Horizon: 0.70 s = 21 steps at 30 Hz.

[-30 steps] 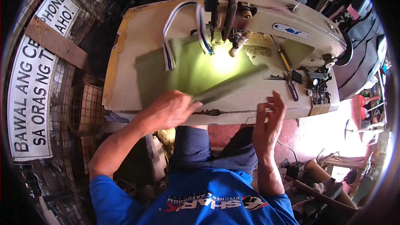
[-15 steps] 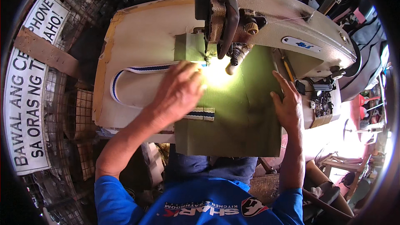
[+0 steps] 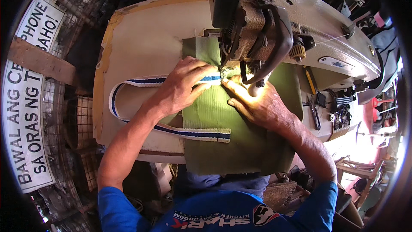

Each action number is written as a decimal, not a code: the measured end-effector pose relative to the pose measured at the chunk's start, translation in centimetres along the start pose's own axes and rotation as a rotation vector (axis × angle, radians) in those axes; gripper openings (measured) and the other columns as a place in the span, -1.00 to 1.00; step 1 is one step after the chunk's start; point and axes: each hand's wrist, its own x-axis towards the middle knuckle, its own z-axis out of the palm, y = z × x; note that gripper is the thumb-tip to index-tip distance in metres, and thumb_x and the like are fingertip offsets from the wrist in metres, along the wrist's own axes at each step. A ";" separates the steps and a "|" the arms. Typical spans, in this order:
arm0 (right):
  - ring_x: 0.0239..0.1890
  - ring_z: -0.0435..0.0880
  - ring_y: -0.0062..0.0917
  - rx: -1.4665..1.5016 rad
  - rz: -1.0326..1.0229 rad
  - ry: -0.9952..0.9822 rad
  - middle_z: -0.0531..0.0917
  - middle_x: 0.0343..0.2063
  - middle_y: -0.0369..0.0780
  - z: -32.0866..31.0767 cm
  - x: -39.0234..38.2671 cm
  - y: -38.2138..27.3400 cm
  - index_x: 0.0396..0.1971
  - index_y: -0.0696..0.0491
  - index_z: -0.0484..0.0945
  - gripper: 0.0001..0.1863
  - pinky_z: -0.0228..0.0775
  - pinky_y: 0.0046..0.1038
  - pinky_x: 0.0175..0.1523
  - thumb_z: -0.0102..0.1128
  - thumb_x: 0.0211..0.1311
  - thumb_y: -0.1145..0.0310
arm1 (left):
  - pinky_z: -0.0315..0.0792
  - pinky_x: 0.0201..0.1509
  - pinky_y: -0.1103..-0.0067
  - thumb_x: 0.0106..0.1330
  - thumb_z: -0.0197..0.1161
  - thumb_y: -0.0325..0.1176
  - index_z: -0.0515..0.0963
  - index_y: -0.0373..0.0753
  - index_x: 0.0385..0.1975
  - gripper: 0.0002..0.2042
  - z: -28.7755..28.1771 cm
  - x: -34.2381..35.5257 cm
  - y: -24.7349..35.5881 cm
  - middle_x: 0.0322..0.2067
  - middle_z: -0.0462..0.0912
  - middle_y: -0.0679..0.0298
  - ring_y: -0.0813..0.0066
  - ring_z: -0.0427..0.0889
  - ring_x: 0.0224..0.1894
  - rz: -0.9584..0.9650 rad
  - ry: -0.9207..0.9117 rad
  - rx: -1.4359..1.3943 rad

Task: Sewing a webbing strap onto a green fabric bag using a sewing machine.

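A white webbing strap with a dark blue stripe (image 3: 193, 133) makes a loop out to the left, and its free end lies on a green cloth (image 3: 240, 157). The strap's other end runs under the presser foot (image 3: 222, 69) of a sewing machine (image 3: 317, 41). My left hand (image 3: 184, 83) pinches the strap just left of the foot. My right hand (image 3: 262, 105) lies on the cloth right of the foot, thumb and forefinger stretched toward the strap's end. Part of that hand is hidden behind the machine head's lever.
Scissors or snips (image 3: 314, 116) and a yellow-handled tool (image 3: 310, 80) lie on the pale table (image 3: 141, 56) under the machine arm. Small metal parts (image 3: 341, 118) sit at its right edge. Wire mesh and a white sign (image 3: 28, 137) stand at the left.
My right hand has moved from the cloth's right edge in beside the presser foot. My left hand now pinches the strap beside the foot. The view has shifted closer to the machine.
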 end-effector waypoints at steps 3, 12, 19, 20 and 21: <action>0.04 0.56 -0.13 0.046 -0.004 -0.080 0.59 -0.05 -0.06 -0.1 0.0 0.2 0.09 0.10 0.55 -0.53 0.40 -0.13 0.18 0.33 0.16 0.31 | 0.42 0.16 0.31 0.22 0.32 -0.46 0.55 -0.32 0.01 -0.66 0.2 -0.2 0.1 -0.11 0.58 0.12 0.14 0.50 -0.02 -0.057 0.018 -0.063; 0.02 0.58 -0.17 -0.050 -0.063 -0.114 0.58 -0.02 -0.05 -0.1 -0.2 0.9 0.11 0.10 0.53 -0.51 0.45 -0.15 0.11 0.29 0.17 0.28 | 0.42 0.16 0.33 0.17 0.24 -0.62 0.60 -0.25 -0.06 -0.69 0.8 -0.7 1.0 -0.08 0.53 0.16 0.16 0.47 0.02 0.073 0.017 0.007; -0.20 0.56 -0.27 -0.104 -0.136 -0.037 0.61 -0.36 -0.19 0.0 0.0 1.9 0.13 0.01 0.56 -0.54 0.36 -0.19 0.01 0.09 0.31 0.13 | 0.38 0.23 0.33 0.08 0.17 -0.66 0.57 -0.33 -0.02 -0.60 1.1 -0.8 1.8 -0.02 0.54 0.13 0.15 0.48 0.03 0.132 0.018 0.153; -0.20 0.56 -0.27 -0.093 -0.142 -0.027 0.61 -0.35 -0.19 0.1 0.0 1.8 0.14 0.01 0.56 -0.54 0.36 -0.19 0.00 0.08 0.32 0.12 | 0.38 0.23 0.33 0.07 0.15 -0.64 0.57 -0.33 -0.01 -0.59 0.9 -0.7 1.7 -0.03 0.56 0.13 0.16 0.49 0.03 0.156 0.011 0.173; -0.20 0.56 -0.27 -0.089 -0.150 -0.005 0.61 -0.35 -0.19 0.2 -0.1 1.8 0.14 0.01 0.56 -0.54 0.36 -0.19 0.00 0.08 0.32 0.12 | 0.38 0.23 0.33 0.07 0.15 -0.64 0.57 -0.33 -0.01 -0.59 0.7 -0.6 1.6 -0.03 0.56 0.13 0.16 0.49 0.03 0.165 0.010 0.177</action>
